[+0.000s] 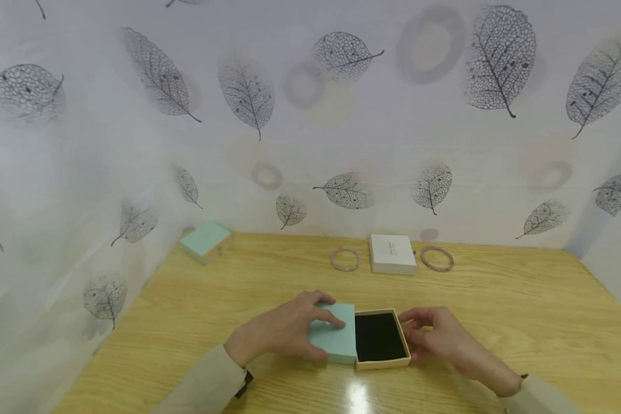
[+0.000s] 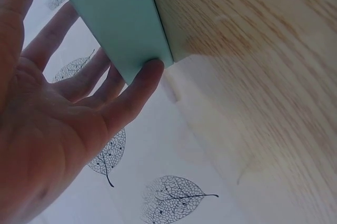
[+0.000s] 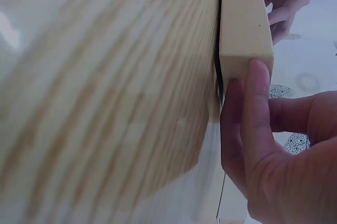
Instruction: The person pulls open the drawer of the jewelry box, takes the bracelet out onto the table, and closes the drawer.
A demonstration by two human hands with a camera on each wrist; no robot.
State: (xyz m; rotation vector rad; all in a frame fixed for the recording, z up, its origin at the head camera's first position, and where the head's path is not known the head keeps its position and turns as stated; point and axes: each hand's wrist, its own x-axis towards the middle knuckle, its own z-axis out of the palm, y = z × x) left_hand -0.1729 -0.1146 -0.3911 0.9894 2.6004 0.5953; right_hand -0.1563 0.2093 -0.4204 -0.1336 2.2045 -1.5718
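A mint-green box sleeve (image 1: 341, 339) lies on the table, with a tan drawer (image 1: 382, 364) sticking out of its right side. Black padding (image 1: 380, 338) lines the drawer. My left hand (image 1: 290, 328) grips the sleeve from the left, its thumb (image 2: 142, 84) on the near side and an index finger across the top. At the drawer's right end is my right hand (image 1: 440, 339). In the right wrist view its fingertips (image 3: 258, 71) press against the drawer's end face (image 3: 237, 66), not wrapped round it.
Toward the back stand a white box (image 1: 393, 253) with a ring-shaped bangle (image 1: 345, 269) on its left and another bangle (image 1: 437, 269) on its right. A second mint box (image 1: 206, 240) sits at the back left corner. Leaf-printed cloth (image 1: 310, 144) hangs behind the wooden table (image 1: 522, 310).
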